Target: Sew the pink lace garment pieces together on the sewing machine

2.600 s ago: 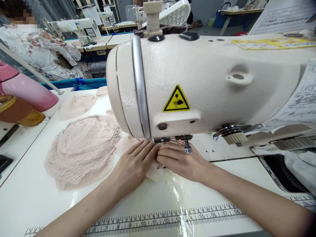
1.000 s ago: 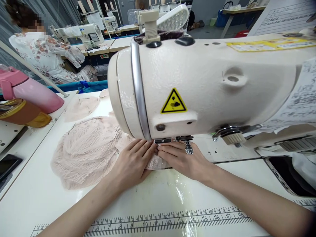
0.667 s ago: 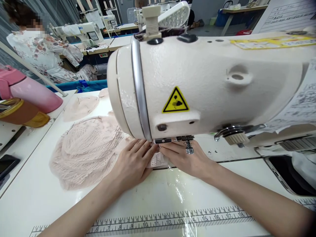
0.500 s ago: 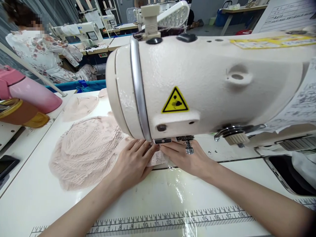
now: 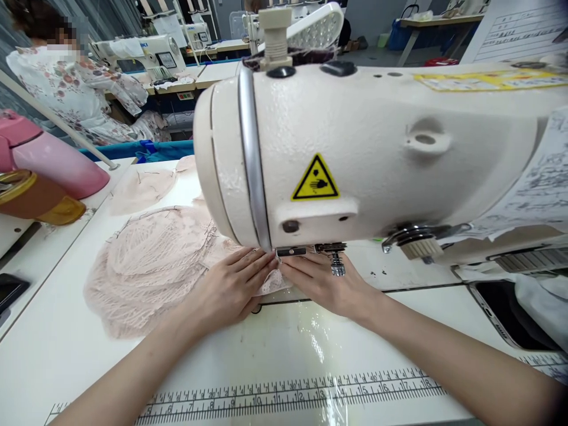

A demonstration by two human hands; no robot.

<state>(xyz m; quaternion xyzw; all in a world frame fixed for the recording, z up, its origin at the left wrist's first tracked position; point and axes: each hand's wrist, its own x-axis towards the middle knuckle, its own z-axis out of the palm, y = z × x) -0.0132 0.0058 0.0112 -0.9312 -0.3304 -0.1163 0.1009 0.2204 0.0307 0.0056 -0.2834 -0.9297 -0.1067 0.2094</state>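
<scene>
A cream sewing machine head (image 5: 381, 154) fills the upper middle and hides its needle area. My left hand (image 5: 233, 284) lies flat on pale pink lace fabric (image 5: 271, 284), fingers stretched toward the space under the machine head. Opposite it, my right hand (image 5: 326, 281) reaches in from the right, its fingers extended and touching the lace edge; some fingertips are hidden behind the machine's metal parts. Left of my left hand spreads a pile of pale pink lace pieces (image 5: 146, 272), which joins the fabric under my fingers.
A ruler strip (image 5: 275, 399) runs along the table's front. A phone (image 5: 510, 310) lies at right. At left stand a pink bottle (image 5: 57, 157) and a brown and amber cup (image 5: 39, 198), with a dark device (image 5: 11, 293) below. A person (image 5: 75, 89) sits at another machine behind.
Both hands have shifted slightly left in view, and the lace showing between them is a smaller patch. A small round dark-edged spot now shows by my left thumb. The view has moved a little.
</scene>
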